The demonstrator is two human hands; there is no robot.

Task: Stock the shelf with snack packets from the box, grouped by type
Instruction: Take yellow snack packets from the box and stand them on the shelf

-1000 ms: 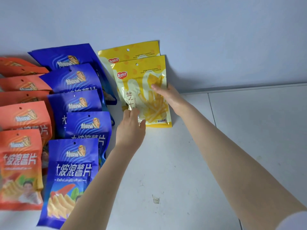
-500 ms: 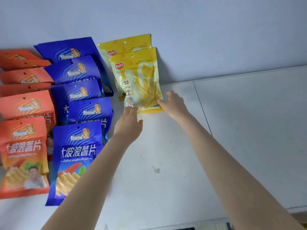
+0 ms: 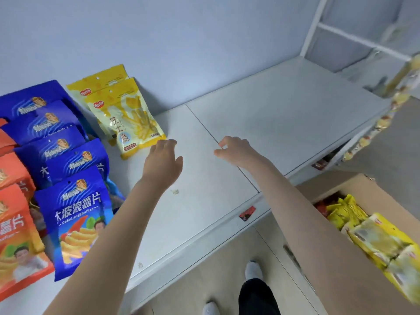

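Two yellow snack packets (image 3: 127,117) lean against the back wall on the white shelf (image 3: 261,123), one in front of the other. To their left stands a row of blue packets (image 3: 75,160), and orange packets (image 3: 13,223) fill the far left. My left hand (image 3: 162,164) hovers just below the front yellow packet, fingers apart, holding nothing. My right hand (image 3: 236,150) is further right above the bare shelf, fingers loosely curled and empty. The cardboard box (image 3: 336,246) at lower right holds more yellow packets (image 3: 381,242).
The shelf's right half is bare up to a white upright frame (image 3: 316,26). A strip of hanging yellow snacks (image 3: 386,110) dangles at the right edge. My feet (image 3: 252,269) stand on the wood floor below the shelf front.
Both hands have let go of the front yellow packet and drawn back from it. The view has swung right and down, bringing the box and floor into sight.
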